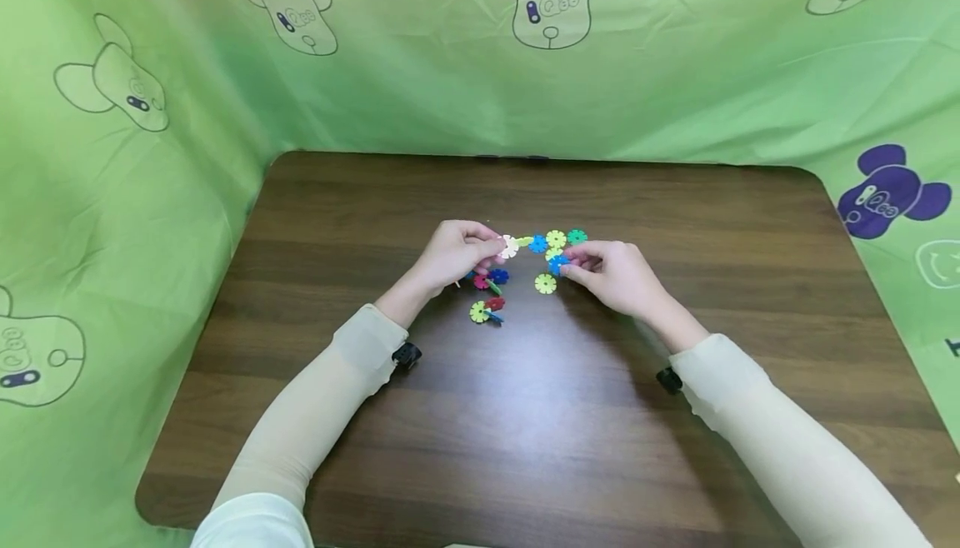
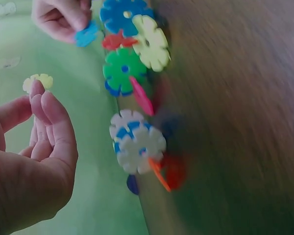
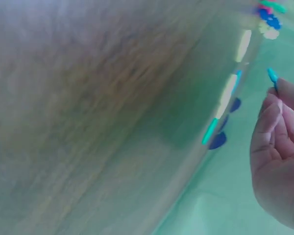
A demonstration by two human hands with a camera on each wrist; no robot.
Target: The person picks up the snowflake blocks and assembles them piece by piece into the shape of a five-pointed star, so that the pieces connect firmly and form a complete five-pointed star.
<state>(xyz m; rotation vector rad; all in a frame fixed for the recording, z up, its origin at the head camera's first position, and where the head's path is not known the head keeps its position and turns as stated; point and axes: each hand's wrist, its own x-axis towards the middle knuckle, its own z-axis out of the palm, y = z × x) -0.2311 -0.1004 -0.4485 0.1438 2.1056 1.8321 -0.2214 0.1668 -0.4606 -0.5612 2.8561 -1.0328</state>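
Observation:
My left hand (image 1: 459,255) pinches a pale cream notched disc (image 1: 508,247) between thumb and fingertips. The same disc (image 2: 38,83) shows at the fingertips in the left wrist view. In my right hand (image 1: 613,275), thumb and finger pinch a blue notched disc (image 1: 557,265), seen nearly edge-on as a blue disc (image 3: 272,75) in the right wrist view. The two held discs are apart. Close by the right hand are a yellow-green disc (image 1: 545,284), another yellow-green disc (image 1: 555,238) and a green disc (image 1: 577,236). A blue disc (image 1: 537,244) lies between the hands.
Near the left hand, several discs stand in clusters on the brown wooden table (image 1: 525,415), including a dark blue disc (image 1: 498,276) and a yellow-green disc (image 1: 478,311). In the left wrist view, a white disc (image 2: 137,152) overlaps others. Green printed cloth (image 1: 420,73) surrounds the table's far side.

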